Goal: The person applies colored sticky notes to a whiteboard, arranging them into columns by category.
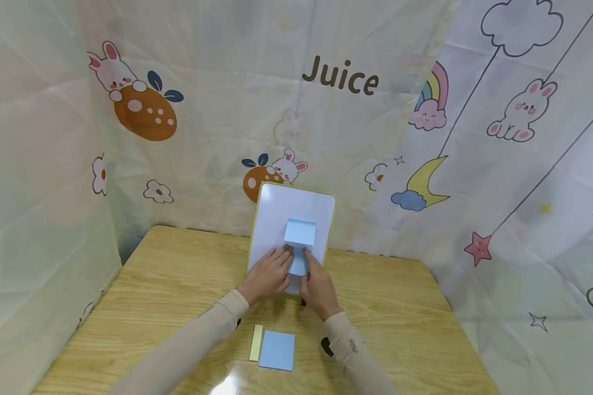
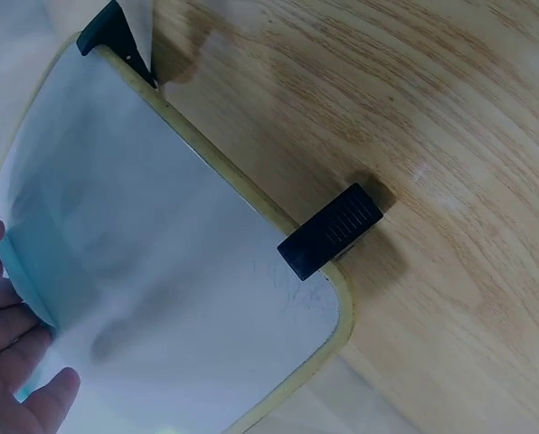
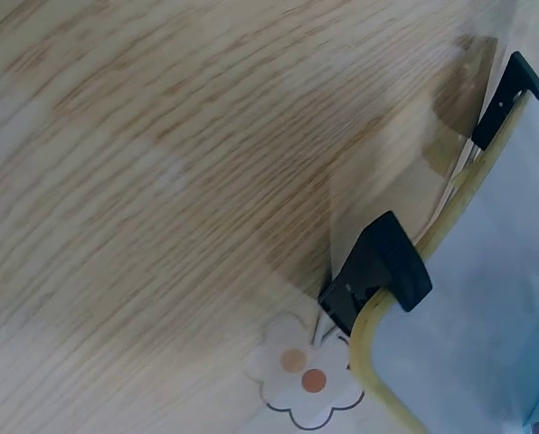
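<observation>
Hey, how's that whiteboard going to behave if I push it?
The whiteboard is probably stiff: its face looks flat and its long sides straight. Pushed near the top, it might tip backward, since it stands on edge with black clips along its lower edge. Its face, shiny in one corner, may feel slippery.

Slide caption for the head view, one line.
Left hand and right hand touch a blue note on a whiteboard, below a paler note; blue pad on the table.

The backdrop [image 1: 217, 115] reads "Juice" [image 1: 340, 75] (in dark letters).
</observation>
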The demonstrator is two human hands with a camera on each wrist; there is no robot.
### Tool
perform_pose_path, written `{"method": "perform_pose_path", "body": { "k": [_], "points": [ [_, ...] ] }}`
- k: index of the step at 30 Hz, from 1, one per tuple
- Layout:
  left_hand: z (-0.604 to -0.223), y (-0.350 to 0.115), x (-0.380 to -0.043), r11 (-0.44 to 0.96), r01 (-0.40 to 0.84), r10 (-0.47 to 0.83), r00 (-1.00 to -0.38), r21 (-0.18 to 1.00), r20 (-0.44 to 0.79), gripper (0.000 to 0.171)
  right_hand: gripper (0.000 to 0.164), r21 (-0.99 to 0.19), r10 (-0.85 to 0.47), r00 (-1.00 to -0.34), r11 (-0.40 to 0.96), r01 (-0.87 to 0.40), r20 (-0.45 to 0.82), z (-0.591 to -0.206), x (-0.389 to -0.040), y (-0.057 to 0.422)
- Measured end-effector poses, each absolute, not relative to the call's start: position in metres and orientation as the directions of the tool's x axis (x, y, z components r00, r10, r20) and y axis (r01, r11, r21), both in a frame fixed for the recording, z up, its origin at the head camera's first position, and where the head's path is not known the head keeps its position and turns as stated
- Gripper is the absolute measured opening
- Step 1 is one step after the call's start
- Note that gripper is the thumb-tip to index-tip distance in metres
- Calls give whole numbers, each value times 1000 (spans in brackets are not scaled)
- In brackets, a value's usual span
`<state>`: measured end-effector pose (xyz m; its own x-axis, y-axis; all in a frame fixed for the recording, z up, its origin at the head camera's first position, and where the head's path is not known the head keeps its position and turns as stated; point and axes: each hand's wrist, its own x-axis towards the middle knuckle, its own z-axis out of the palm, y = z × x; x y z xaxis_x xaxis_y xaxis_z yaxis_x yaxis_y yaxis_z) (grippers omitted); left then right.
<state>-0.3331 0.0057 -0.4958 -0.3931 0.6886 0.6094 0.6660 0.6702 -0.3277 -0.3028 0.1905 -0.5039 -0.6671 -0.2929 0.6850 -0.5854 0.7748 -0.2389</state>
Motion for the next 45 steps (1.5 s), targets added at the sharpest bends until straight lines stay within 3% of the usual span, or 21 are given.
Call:
{"method": "perform_pose_path", "body": {
  "k": [23, 27, 32, 39, 42, 45],
  "points": [
    [-493, -11, -332, 673, 692, 670, -421, -262, 612, 52, 67, -222, -259, -660, 803, -553, 705, -503, -301, 214],
    [-491, -14, -331, 668, 703, 654, -396, -245, 644, 52, 65, -214, -266, -648, 797, -564, 714, -502, -297, 212],
    [-487, -24, -322, 664, 728, 601, -386, -170, 700, 51, 65, -130, -347, -535, 735, -665, 770, -497, -288, 203],
    [-491, -46, -294, 629, 777, 566, -468, 12, 679, 30, 44, 10, -507, -338, 566, -825, 793, -492, -265, 175],
    [-499, -60, -281, 603, 791, 603, -538, 104, 589, 24, 40, 58, -586, -302, 515, -855, 752, -496, -252, 163],
    [-509, -73, -269, 592, 780, 659, -613, 202, 435, 27, 32, 58, -676, -329, 481, -875, 659, -502, -239, 155]
  ]
}}
